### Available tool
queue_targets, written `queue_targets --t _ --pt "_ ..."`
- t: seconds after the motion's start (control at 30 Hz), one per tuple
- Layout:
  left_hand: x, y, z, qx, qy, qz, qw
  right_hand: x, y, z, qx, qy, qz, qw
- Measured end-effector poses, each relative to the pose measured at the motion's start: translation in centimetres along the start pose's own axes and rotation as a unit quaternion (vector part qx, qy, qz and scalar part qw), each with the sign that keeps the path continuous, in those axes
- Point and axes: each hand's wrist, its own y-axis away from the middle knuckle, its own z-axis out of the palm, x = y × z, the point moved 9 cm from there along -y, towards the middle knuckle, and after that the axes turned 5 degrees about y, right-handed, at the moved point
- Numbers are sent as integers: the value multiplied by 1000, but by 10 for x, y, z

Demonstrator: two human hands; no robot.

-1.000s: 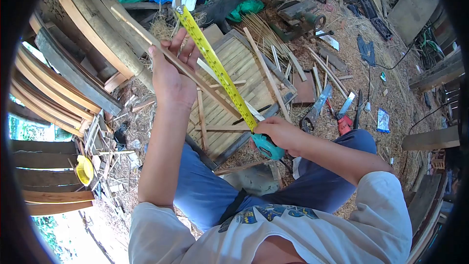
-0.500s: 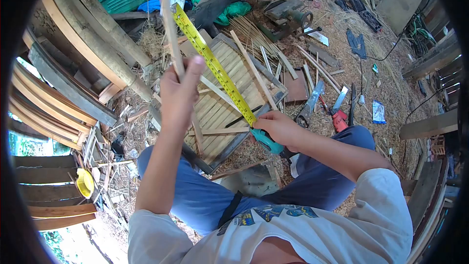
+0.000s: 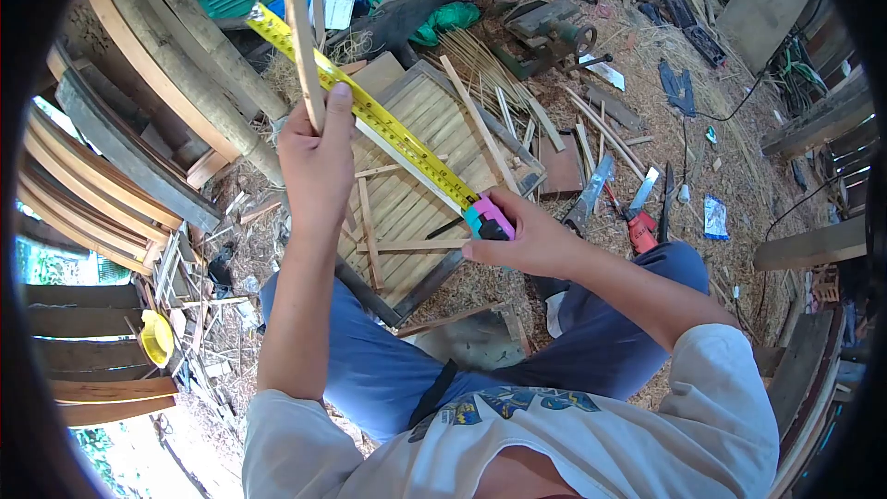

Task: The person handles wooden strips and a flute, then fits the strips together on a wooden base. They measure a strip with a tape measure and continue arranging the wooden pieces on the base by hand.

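Observation:
My left hand (image 3: 317, 152) is closed around a thin wooden strip (image 3: 297, 32) that points up and away from me. In my right hand (image 3: 522, 236) I grip a tape measure (image 3: 488, 220) with a pink and teal case. Its yellow blade (image 3: 397, 137) runs out to the upper left, passing behind the strip just above my left hand. The blade's hooked end lies past the strip on the left. Below both hands is a slatted wooden panel (image 3: 420, 277) in a dark frame, with several loose strips lying on it.
Right of the panel lie a hand saw (image 3: 589, 194) and a red-handled tool (image 3: 639, 229). A metal vise (image 3: 547, 32) stands beyond, near a bundle of thin sticks (image 3: 476, 60). Curved timber pieces (image 3: 148, 92) lean at left, above a yellow hard-shell object (image 3: 157, 339). Shavings cover the ground.
The tape's far end has swung left and now crosses behind the strip. The tape case has turned in my right hand, showing its pink side. My left hand has shifted slightly left and down.

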Motion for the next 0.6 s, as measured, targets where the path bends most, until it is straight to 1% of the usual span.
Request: queue_targets --t 0.07,0.1,0.2,0.3,0.37,0.47,0.6 --pt "3 -2 -8 24 7 -2 1000 -7 1 -2 15 20 -56 998" --pt "1 -2 -10 27 46 -14 999 -7 1 -1 12 14 -49 999" --pt "11 -6 -18 34 77 13 996 -11 2 -1 7 3 -40 999" --pt "17 -10 -28 78 117 4 990 -12 3 -3 14 -11 -40 999" --pt "21 -13 -33 77 129 13 989 -8 4 -4 17 -39 -25 999" --pt "29 -16 -43 87 136 31 986 -14 7 -9 51 -18 -83 995" --pt "40 -22 -67 126 151 53 979 -16 11 -9 39 15 -79 996"
